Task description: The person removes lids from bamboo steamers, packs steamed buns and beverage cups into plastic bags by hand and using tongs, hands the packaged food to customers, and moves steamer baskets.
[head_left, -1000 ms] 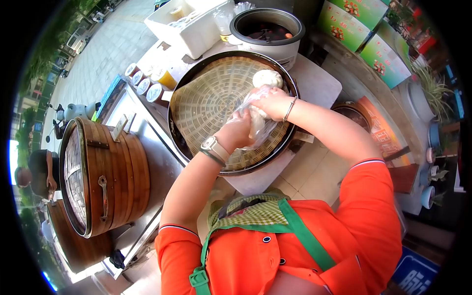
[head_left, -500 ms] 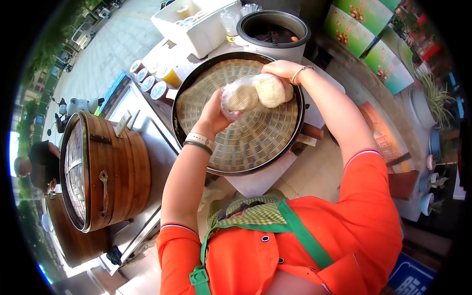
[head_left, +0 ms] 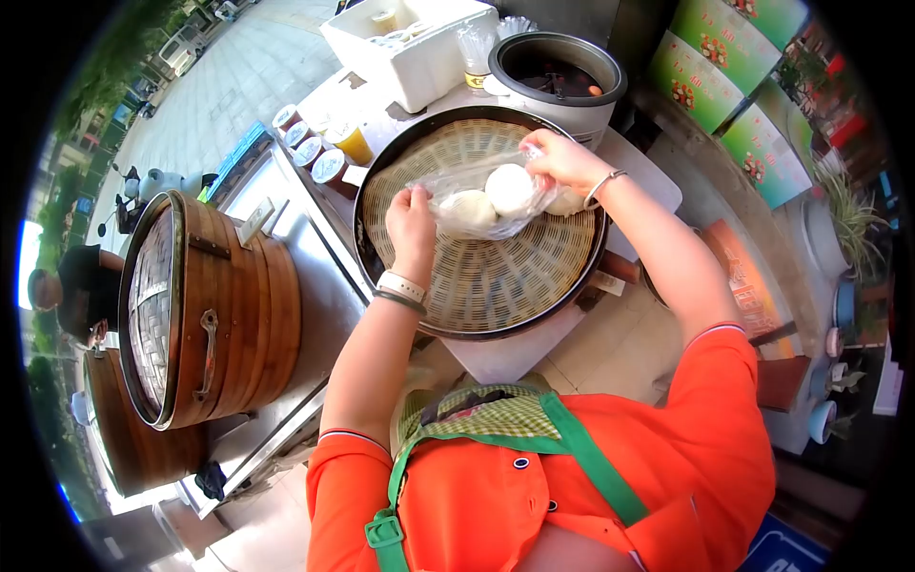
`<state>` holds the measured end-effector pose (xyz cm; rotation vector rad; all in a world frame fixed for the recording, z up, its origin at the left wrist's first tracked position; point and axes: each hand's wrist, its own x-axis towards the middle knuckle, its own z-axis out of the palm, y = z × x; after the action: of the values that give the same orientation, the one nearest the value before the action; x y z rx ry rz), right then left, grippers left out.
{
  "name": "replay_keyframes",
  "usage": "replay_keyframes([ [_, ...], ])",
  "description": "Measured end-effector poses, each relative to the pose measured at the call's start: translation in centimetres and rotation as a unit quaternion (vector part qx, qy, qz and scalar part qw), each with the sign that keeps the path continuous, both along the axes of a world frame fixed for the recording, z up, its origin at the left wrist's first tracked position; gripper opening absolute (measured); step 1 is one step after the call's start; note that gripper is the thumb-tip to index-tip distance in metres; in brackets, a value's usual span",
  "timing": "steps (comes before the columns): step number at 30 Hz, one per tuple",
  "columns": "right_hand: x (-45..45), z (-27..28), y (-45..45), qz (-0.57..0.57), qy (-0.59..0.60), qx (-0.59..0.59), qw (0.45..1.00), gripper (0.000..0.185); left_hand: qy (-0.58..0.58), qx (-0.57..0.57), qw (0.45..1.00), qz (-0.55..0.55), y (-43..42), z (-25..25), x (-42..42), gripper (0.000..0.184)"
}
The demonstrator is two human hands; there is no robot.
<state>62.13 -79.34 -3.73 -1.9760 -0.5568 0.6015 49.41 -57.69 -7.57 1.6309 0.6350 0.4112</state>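
Observation:
A clear plastic bag [head_left: 456, 181] with white buns in it hangs between my two hands, over a round woven tray [head_left: 505, 286] with a dark rim. My left hand [head_left: 412, 221] pinches the bag's left end. At its right end, my right hand [head_left: 564, 162] grips the gathered plastic. One bun [head_left: 510, 189] is bright white and round, and another bun [head_left: 469, 212] lies left of it inside the bag. A further pale bun [head_left: 564, 200] shows below my right hand, partly hidden; whether it is inside the bag I cannot tell.
A bamboo steamer [head_left: 238, 319] stands left on a metal counter [head_left: 319, 286]. Sealed cups [head_left: 329, 167] line the tray's upper left. Behind are a white foam box [head_left: 419, 67] and a cooker [head_left: 562, 81] of dark liquid. A person [head_left: 81, 291] is at the far left.
My hands have drawn the bag out between them, its plastic now stretched toward my left hand. My left hand has moved from beneath the bag to its left end.

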Motion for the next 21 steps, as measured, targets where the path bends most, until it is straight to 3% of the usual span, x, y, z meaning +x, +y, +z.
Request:
replay_keyframes([
  [1,-0.2,1.7,0.3,-0.076,0.185,0.180,0.963,0.035,-0.034,-0.004,0.999,-0.008,0.4,1.9,-0.1,0.019],
  [3,-1.0,4.6,0.7,-0.088,0.269,0.300,0.911,0.032,-0.121,-0.111,0.985,-0.054,1.0,4.5,-0.2,0.017],
  [5,-1.9,5.5,1.8,-0.059,0.269,0.308,0.911,0.031,-0.159,-0.189,0.966,-0.072,0.8,7.0,-0.9,0.015],
  [6,-3.5,6.7,2.9,-0.035,0.269,0.316,0.909,0.031,-0.167,-0.137,0.971,-0.100,1.1,7.0,-0.9,0.014],
  [7,-4.9,7.5,4.0,-0.010,0.269,0.322,0.908,0.030,-0.156,0.014,0.984,-0.085,0.6,7.3,-1.2,0.017],
  [9,-6.5,8.2,5.9,0.022,0.276,0.337,0.900,0.030,-0.131,0.181,0.974,-0.035,0.0,8.1,-2.3,0.021],
  [10,-7.5,8.8,6.7,0.019,0.294,0.365,0.883,0.030,-0.139,0.189,0.972,-0.016,0.1,8.1,-2.7,0.021],
  [13,-9.4,9.8,8.8,0.052,0.325,0.391,0.859,0.030,-0.182,0.376,0.908,0.037,3.1,8.4,-4.3,0.019],
  [15,-11.0,10.7,9.6,0.059,0.350,0.396,0.847,0.032,-0.147,0.447,0.882,0.020,4.9,9.4,-6.2,0.018],
  [16,-11.8,11.0,10.0,0.059,0.347,0.393,0.849,0.034,-0.106,0.275,0.955,-0.022,5.7,10.5,-7.0,0.020],
  [17,-12.5,11.4,10.4,0.065,0.373,0.411,0.829,0.034,-0.066,0.091,0.992,-0.063,6.3,11.4,-7.7,0.022],
  [19,-14.3,12.0,11.9,0.110,0.390,0.428,0.808,0.033,-0.205,-0.047,0.969,-0.134,6.3,12.4,-9.3,0.028],
  [21,-16.9,13.4,13.8,0.175,0.381,0.445,0.791,0.033,-0.161,-0.043,0.967,-0.191,5.9,14.4,-12.6,0.037],
])
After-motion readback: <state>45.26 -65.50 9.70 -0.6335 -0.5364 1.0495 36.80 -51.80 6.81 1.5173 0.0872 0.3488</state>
